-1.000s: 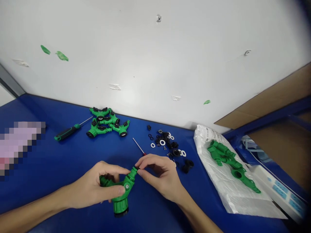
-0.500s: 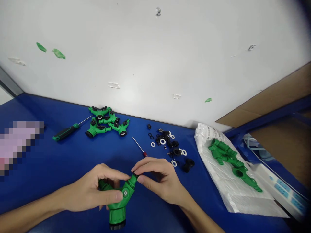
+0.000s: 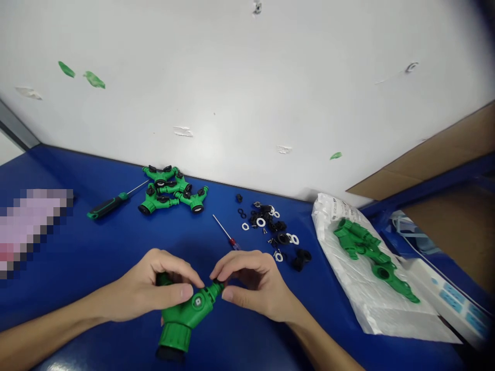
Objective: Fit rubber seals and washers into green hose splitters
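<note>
My left hand [image 3: 154, 288] is closed round a green Y-shaped hose splitter [image 3: 179, 319], its wide collar tilted down toward the lower left. A small metal square shows in the round seat on the right branch. With thumb and fingers, my right hand [image 3: 251, 286] pinches a small black O-ring [image 3: 218, 283] at the tip of that branch, partly hidden by the fingers. Beyond my right hand lie a small red-handled screwdriver [image 3: 227, 235] and a spread of loose black parts, screws and white washers [image 3: 261, 222].
Several finished-looking green splitters [image 3: 170, 189] with black levers lie near the wall, beside a large green-and-black screwdriver [image 3: 112, 205]. At right, bare green splitter bodies [image 3: 365, 247] rest on a white packing bag [image 3: 363, 304] next to a white power strip [image 3: 444, 299]. A pixelated object [image 3: 31, 221] lies far left.
The splitter has tilted, its wide collar swinging left and its right branch leaning further right. Both hands stay on it. The view has shifted slightly.
</note>
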A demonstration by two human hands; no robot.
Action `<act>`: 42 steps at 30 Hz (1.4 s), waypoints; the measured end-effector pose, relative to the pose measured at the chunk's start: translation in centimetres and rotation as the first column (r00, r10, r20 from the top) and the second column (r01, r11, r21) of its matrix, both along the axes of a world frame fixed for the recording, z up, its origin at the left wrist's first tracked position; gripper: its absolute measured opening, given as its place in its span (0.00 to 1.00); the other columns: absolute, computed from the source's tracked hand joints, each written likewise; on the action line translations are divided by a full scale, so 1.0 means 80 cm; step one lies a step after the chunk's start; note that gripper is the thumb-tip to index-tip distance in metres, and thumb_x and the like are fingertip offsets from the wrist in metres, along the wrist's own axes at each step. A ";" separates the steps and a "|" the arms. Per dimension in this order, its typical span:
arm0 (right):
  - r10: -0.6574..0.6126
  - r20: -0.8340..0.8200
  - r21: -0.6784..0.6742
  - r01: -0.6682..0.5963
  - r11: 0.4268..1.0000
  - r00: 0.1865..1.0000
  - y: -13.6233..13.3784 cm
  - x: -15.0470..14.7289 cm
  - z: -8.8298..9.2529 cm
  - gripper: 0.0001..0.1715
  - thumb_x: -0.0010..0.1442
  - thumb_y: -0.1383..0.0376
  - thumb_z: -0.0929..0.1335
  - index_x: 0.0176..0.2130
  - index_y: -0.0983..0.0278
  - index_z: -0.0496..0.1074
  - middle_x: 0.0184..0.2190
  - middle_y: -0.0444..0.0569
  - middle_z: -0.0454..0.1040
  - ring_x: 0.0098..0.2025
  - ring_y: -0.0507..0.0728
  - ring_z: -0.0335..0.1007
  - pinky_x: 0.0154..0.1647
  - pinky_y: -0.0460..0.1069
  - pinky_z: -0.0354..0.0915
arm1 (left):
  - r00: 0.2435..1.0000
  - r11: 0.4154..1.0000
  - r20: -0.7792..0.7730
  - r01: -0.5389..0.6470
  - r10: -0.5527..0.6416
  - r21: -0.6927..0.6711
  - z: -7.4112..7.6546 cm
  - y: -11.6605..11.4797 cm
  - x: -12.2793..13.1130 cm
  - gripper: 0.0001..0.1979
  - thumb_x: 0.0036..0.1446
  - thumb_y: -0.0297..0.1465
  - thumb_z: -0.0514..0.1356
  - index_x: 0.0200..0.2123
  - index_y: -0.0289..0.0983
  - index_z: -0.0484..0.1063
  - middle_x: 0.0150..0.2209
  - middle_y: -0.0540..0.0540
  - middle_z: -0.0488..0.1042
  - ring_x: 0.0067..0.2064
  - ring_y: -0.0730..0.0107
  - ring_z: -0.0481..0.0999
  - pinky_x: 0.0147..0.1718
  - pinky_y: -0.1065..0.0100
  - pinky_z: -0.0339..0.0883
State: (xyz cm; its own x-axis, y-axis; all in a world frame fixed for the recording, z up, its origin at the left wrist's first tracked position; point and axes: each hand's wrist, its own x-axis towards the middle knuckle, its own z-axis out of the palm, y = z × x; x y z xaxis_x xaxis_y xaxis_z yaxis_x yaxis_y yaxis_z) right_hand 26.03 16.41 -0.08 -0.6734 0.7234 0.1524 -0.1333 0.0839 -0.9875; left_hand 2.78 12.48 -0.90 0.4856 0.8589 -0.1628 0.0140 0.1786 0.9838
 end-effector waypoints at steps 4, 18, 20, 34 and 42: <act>-0.074 -0.035 0.038 0.075 0.996 0.997 0.000 -0.003 -0.003 0.13 0.52 0.72 0.75 0.39 0.59 0.81 0.36 0.49 0.79 0.34 0.53 0.75 0.35 0.47 0.73 | 0.993 0.995 0.086 -0.077 0.082 -0.066 -0.005 0.000 0.001 0.12 0.54 0.40 0.65 0.32 0.38 0.83 0.25 0.46 0.75 0.25 0.72 0.66 0.23 0.71 0.57; -0.282 -0.137 0.074 0.294 0.953 0.950 -0.017 -0.016 -0.012 0.13 0.56 0.72 0.73 0.39 0.56 0.82 0.38 0.50 0.82 0.27 0.55 0.78 0.28 0.50 0.77 | 0.975 0.977 0.062 -0.213 0.213 -0.011 -0.007 -0.005 0.004 0.10 0.54 0.38 0.65 0.33 0.39 0.83 0.28 0.45 0.80 0.28 0.67 0.72 0.25 0.70 0.63; -0.279 -0.173 -0.114 0.262 0.958 0.944 -0.016 -0.019 -0.018 0.08 0.55 0.69 0.75 0.36 0.57 0.82 0.37 0.50 0.82 0.27 0.54 0.78 0.28 0.50 0.77 | 0.975 0.977 0.062 -0.215 0.214 0.009 -0.006 -0.005 0.004 0.10 0.54 0.38 0.65 0.33 0.40 0.83 0.29 0.45 0.81 0.29 0.66 0.73 0.26 0.69 0.65; -0.117 -0.195 -0.498 0.004 0.867 0.974 -0.002 -0.017 -0.025 0.16 0.47 0.65 0.79 0.39 0.61 0.81 0.31 0.45 0.78 0.27 0.48 0.72 0.29 0.43 0.71 | 0.979 0.978 0.069 -0.198 0.193 0.065 -0.013 -0.004 0.004 0.09 0.50 0.34 0.68 0.36 0.41 0.80 0.24 0.50 0.76 0.25 0.72 0.70 0.23 0.72 0.63; -0.209 -0.133 -0.300 0.162 0.940 0.969 0.013 -0.004 -0.028 0.12 0.48 0.68 0.78 0.36 0.59 0.82 0.30 0.43 0.75 0.28 0.47 0.71 0.30 0.43 0.70 | 0.921 0.954 0.250 -0.291 0.299 -0.071 -0.017 0.004 0.008 0.23 0.44 0.29 0.73 0.46 0.42 0.74 0.34 0.50 0.75 0.32 0.73 0.74 0.31 0.73 0.70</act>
